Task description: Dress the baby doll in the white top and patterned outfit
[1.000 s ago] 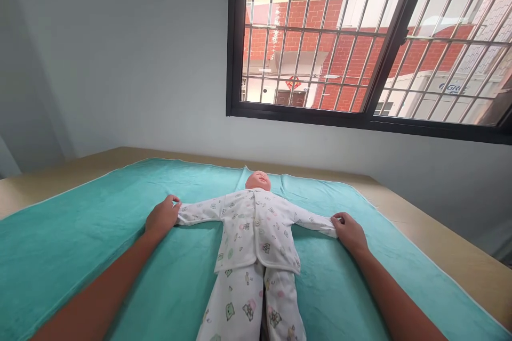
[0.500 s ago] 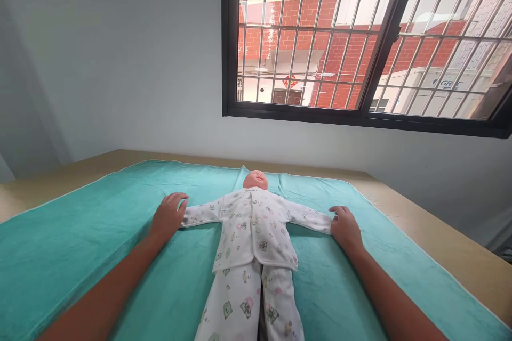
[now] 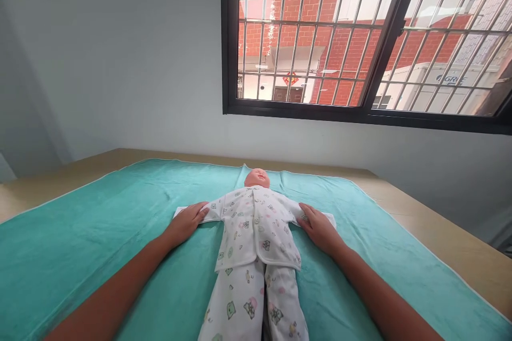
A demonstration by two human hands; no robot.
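A baby doll [image 3: 257,177] lies on its back on a teal blanket [image 3: 100,224], dressed in a white printed shirt [image 3: 256,229] and matching trousers [image 3: 250,303], arms spread sideways. My left hand [image 3: 186,222] lies flat, fingers stretched, on the doll's sleeve at the left. My right hand [image 3: 318,226] lies flat on the other sleeve, fingers extended toward the shoulder. The sleeve ends stick out beyond both hands.
The blanket covers a wooden table [image 3: 440,234] that stands against a grey wall. A barred window [image 3: 360,42] with a black frame is above, with a red brick building outside.
Both hands have let go of the sleeve cuffs, opened, and slid inward along the sleeves toward the doll's shoulders. The doll stays in place.
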